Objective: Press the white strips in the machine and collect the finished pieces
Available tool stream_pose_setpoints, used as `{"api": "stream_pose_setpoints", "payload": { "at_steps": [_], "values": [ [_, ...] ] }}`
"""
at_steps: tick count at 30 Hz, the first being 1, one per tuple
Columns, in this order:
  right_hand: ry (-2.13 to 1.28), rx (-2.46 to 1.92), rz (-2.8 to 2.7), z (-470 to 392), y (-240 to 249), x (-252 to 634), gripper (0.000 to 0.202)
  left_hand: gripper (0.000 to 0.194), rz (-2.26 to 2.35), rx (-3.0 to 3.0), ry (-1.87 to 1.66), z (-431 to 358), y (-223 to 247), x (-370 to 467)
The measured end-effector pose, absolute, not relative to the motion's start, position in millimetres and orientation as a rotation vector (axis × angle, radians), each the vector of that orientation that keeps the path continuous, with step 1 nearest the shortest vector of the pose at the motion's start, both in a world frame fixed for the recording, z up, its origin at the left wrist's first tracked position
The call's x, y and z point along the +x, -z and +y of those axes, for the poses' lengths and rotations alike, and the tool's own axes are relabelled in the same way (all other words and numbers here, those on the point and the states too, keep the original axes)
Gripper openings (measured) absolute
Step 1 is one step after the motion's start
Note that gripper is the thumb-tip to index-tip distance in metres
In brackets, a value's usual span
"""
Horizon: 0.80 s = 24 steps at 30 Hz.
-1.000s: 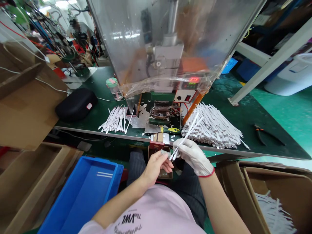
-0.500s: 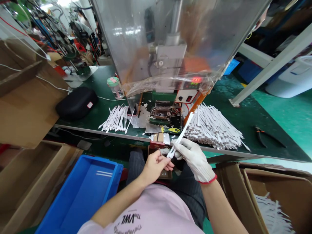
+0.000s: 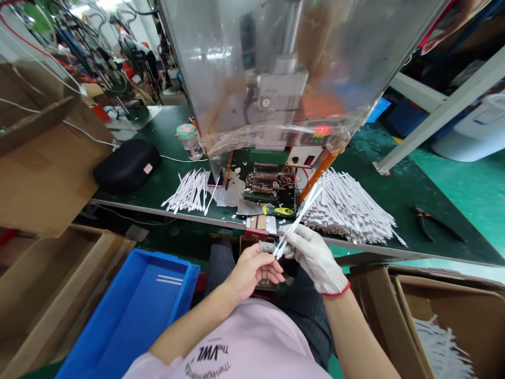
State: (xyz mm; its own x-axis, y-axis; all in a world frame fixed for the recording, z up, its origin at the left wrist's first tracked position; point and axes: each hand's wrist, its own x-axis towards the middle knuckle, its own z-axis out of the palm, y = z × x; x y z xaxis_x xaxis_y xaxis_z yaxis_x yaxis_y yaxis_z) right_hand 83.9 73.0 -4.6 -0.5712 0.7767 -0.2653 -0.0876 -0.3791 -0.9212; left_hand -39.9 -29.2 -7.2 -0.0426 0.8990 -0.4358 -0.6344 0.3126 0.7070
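White strips (image 3: 302,213) slant up from between my hands, in front of the bench edge. My right hand (image 3: 315,258), in a white knitted glove with a red cuff, is closed on them. My left hand (image 3: 254,271) is bare except for a grey covering on one finger; its thumb and index finger pinch the strips' lower ends and the other fingers are curled. A large pile of white strips (image 3: 351,208) lies on the bench to the right, a smaller pile (image 3: 189,190) to the left.
Behind the hands stands a machine with a clear shield (image 3: 244,68). A yellow-black handled tool (image 3: 281,211), pliers (image 3: 424,223), a black case (image 3: 126,166) and a lidded jar (image 3: 189,141) lie or stand on the bench. A blue bin (image 3: 130,310) and cardboard boxes (image 3: 379,310) flank my legs.
The strips between my hands have spread slightly apart at their lower ends. My left fingers have shifted a little downward. The whole view has moved slightly.
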Motion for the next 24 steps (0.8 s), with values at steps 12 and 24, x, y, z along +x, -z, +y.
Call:
{"api": "stream_pose_setpoints", "payload": {
  "at_steps": [12, 24],
  "values": [
    [-2.089, -0.943, -1.247, 63, -6, 84, 0.04, 0.039, 1.239, 0.623, -1.291, -34, 5, -37],
    [-2.144, -0.864, -1.175, 62, 4, 87, 0.036, 0.031, 1.079, 0.465, -1.246, -31, -1, -36]
  ]
}}
